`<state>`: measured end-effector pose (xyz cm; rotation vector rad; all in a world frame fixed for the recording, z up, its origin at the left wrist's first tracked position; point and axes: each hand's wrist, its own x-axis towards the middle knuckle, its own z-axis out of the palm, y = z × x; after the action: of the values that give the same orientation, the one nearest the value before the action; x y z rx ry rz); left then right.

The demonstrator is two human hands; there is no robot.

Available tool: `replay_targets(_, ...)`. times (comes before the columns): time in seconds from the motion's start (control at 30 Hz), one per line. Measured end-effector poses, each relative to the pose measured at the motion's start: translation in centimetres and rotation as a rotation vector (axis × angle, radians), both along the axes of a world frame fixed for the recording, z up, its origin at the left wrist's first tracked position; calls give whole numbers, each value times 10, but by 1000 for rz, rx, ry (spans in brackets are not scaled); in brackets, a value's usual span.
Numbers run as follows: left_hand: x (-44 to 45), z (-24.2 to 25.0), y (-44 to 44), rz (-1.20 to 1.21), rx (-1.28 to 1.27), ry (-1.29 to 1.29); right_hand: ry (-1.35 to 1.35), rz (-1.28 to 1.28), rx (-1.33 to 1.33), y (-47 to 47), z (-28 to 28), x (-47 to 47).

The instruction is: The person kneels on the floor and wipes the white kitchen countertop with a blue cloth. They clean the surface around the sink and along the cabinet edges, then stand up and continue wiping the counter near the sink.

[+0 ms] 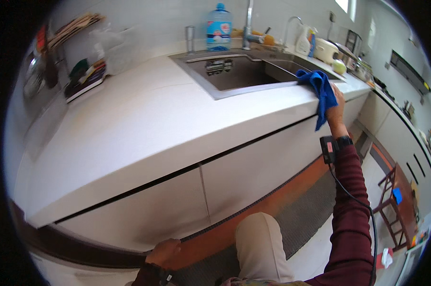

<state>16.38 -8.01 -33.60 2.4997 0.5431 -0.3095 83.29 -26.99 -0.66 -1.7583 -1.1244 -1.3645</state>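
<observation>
My right hand (337, 107) grips a crumpled blue cloth (320, 89) at the front edge of the white countertop (140, 114). Part of the cloth lies over the front rim of the sink (244, 75), and the rest hangs down past the counter edge. A dark device with a cable is strapped at my right wrist. Low in the view, my left hand (165, 252) hangs in front of the white cabinet doors with its fingers curled; nothing can be seen in it, though its inner side is hidden.
Behind the sink stand a blue-capped bottle (219, 32) and a faucet (248, 28). Spray bottles (303, 42), a cream cooker (324, 50) and a pale green fruit (339, 67) are beyond it. A plastic bag (120, 46) sits left. A wooden stool (397, 211) stands right, a mat (304, 203) below.
</observation>
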Motion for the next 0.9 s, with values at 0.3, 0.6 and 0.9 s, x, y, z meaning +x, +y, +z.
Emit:
replay_targets(0.3, 8, 29, -18, -34, 1, -68, 54, 162, 200, 48, -8, -127)
replay_targets(0.6, 13, 17, -21, -27, 20, -163, -62, 329, 93, 88, 10, -292)
replay_targets(0.9, 14, 19, -24, -4, 37, -208, -231, 543, 56, 133, 7, -427)
